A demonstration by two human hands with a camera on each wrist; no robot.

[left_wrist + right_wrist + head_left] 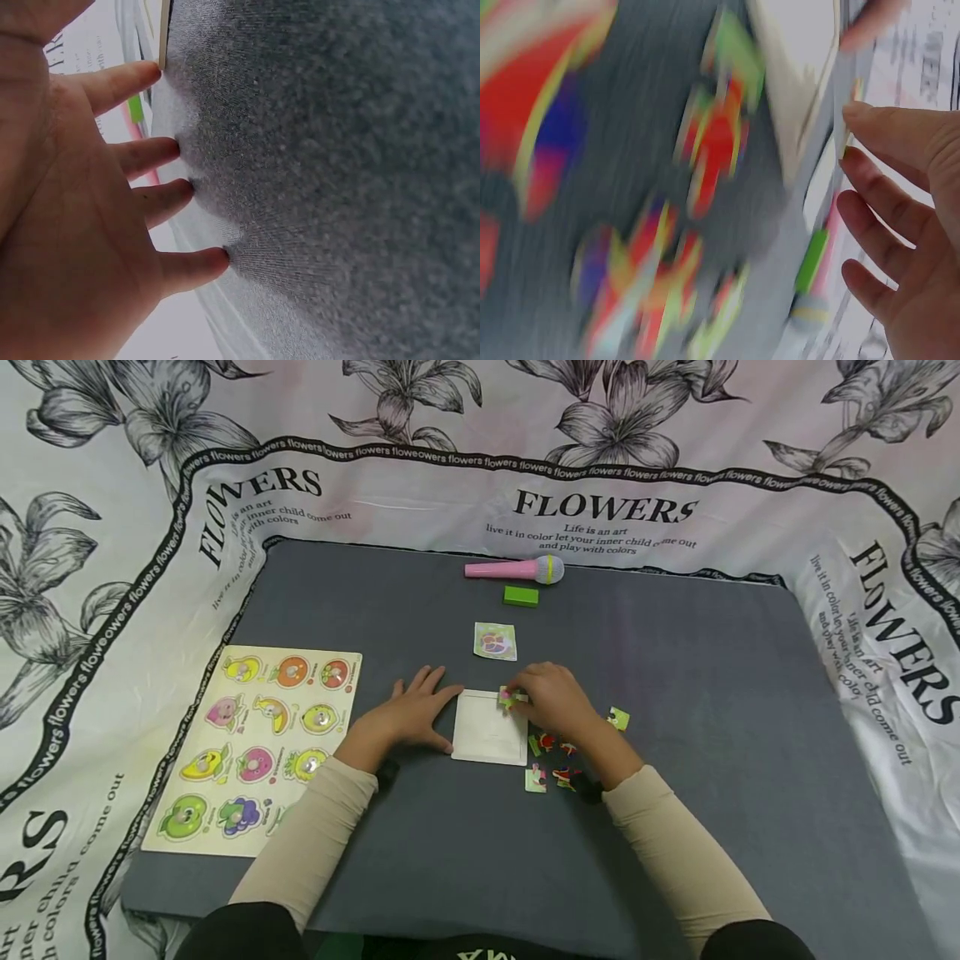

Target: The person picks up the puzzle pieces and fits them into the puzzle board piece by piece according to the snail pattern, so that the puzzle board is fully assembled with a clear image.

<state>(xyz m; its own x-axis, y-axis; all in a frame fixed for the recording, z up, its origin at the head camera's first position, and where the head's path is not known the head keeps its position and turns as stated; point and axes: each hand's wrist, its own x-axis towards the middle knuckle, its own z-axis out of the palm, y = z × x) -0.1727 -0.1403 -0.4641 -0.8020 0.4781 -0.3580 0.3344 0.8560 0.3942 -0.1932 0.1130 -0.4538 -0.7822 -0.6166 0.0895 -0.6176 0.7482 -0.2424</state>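
A square white puzzle tray [487, 739] lies flat on the grey table. With fingers spread, my left hand [408, 714] rests on the table at the tray's left edge; in the left wrist view a fingertip of that hand [97, 202] touches the tray's edge. My right hand [558, 697] pinches a small colourful puzzle piece [507, 698] over the tray's upper right corner. In the right wrist view the piece [852, 120] appears edge-on between thumb and forefinger. Several loose puzzle pieces [536, 778], blurred in the right wrist view, lie right of the tray.
A single puzzle piece [618, 719] lies farther right. Beyond the tray are a small picture card [495, 642], a green block [521, 597] and a pink toy microphone [501, 570]. A fruit puzzle board [288, 747] lies at left, partly under the left forearm.
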